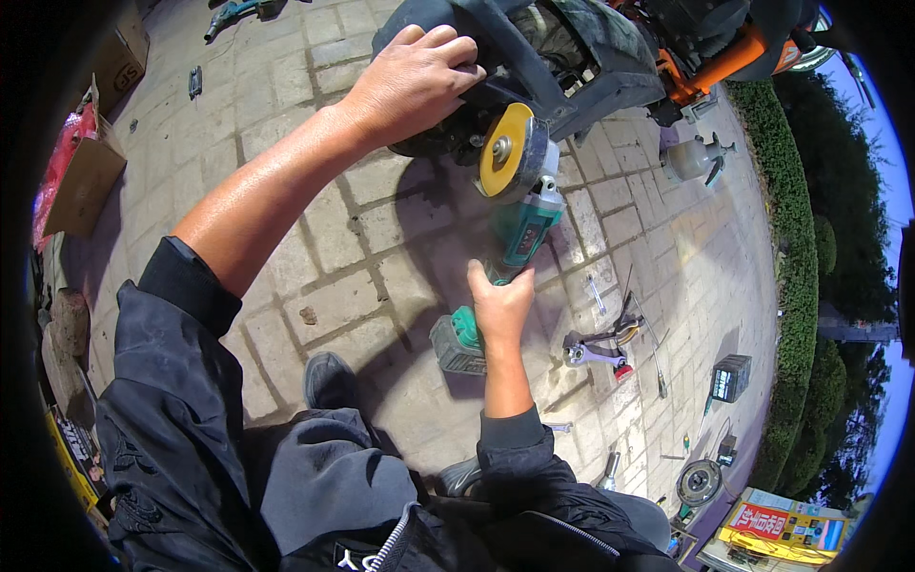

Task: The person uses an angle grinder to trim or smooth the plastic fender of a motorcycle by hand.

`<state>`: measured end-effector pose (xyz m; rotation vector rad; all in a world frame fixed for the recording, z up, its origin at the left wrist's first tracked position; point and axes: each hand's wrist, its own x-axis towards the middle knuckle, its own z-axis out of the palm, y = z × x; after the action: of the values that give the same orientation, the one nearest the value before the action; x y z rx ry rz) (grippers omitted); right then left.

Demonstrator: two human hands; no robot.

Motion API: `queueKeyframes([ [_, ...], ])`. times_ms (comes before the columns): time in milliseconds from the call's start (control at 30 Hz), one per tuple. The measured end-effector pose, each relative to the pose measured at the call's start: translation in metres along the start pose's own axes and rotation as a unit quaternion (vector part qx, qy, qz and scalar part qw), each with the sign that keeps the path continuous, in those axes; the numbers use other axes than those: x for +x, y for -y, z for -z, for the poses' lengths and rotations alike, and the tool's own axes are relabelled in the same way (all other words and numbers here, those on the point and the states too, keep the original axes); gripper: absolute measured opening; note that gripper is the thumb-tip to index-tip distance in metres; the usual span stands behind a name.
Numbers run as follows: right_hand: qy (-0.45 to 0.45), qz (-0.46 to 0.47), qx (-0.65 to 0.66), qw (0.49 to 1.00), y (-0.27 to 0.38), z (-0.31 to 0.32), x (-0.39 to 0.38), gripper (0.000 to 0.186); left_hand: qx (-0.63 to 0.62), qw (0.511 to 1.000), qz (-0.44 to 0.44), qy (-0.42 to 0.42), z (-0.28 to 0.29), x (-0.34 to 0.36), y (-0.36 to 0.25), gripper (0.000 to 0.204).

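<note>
My right hand (pixel 502 303) is wrapped round the body of a green cordless angle grinder (pixel 526 229), with its dark battery pack (pixel 457 349) below the wrist. The grinder's yellow disc (pixel 503 148) stands close beside a black frame (pixel 543 81) of a vehicle with orange parts; whether they touch, I cannot tell. Up at the frame's left end, my left hand (pixel 424 76) has its fingers curled over the black part. The fingertips of that hand are hidden from view.
On the paving lie a purple-and-black metal part (pixel 596 353), a screwdriver (pixel 660 381) and a black battery pack (pixel 731 377). A spray bottle (pixel 688 159) stands near the hedge (pixel 777 172). Cardboard boxes (pixel 91 181) sit at the left, and a power tool (pixel 233 15) lies at the far left.
</note>
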<state>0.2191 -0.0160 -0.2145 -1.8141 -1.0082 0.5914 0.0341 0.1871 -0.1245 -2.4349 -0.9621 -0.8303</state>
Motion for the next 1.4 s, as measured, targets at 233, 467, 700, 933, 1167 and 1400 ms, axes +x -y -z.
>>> queueKeyframes([
  [233,-0.008,0.016,-0.024,1.0,-0.006,-0.001,0.0,0.038,0.009,1.0,0.003,0.0,-0.001,0.001,-0.001,0.042],
  [467,-0.003,0.032,-0.02,0.999,-0.01,-0.002,-0.002,0.04,-0.002,1.0,-0.004,-0.008,-0.001,0.001,0.0,0.041],
  [700,0.013,0.038,0.004,0.999,-0.007,-0.008,-0.014,0.041,-0.022,1.0,0.0,0.004,0.002,0.001,0.002,0.041],
  [933,0.033,-0.048,0.044,0.997,-0.008,0.0,-0.009,0.041,-0.021,1.0,0.005,-0.001,0.003,0.001,0.004,0.042],
  [1167,0.011,-0.001,0.014,1.0,0.014,0.0,-0.01,0.042,-0.026,1.0,0.009,0.009,0.01,0.003,0.006,0.04],
  [1400,-0.001,0.002,0.028,1.0,0.014,-0.002,-0.007,0.04,-0.051,0.998,0.025,0.02,0.012,0.004,0.007,0.044],
])
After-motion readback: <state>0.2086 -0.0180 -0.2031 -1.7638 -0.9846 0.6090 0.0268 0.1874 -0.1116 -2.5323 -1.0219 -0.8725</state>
